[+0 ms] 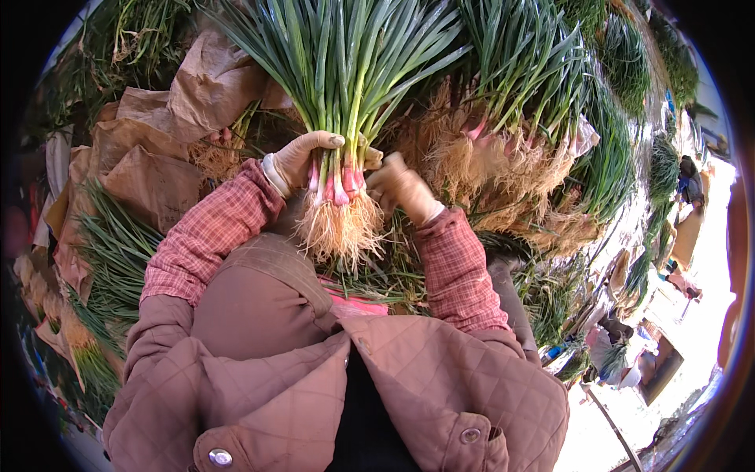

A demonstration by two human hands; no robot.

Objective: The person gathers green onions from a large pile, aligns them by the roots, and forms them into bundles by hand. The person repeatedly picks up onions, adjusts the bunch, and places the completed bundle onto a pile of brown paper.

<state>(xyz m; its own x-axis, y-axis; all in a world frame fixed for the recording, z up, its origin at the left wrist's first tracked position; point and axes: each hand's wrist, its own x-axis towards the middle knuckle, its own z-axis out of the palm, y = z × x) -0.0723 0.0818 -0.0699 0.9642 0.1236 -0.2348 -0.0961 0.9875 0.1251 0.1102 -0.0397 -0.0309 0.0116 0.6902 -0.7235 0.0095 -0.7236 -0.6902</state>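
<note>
My left hand (304,156), in a pale glove, grips a bunch of young green garlic plants (339,106) just above their pinkish bulbs. The green leaves fan out towards the top of the view, and the pale roots (342,227) hang down above my lap. Close to the right side of the bulbs is my right hand (401,183), also gloved, blurred and with its fingers curled. Whether it holds a plant or a root cannot be made out.
More rooted bunches (501,141) lie in a pile at the right. Brown woven sacking (147,171) lies at the left, beside loose green leaves (118,253). Trimmings cover the ground beyond my knees. Further bunches and other people are small at the far right.
</note>
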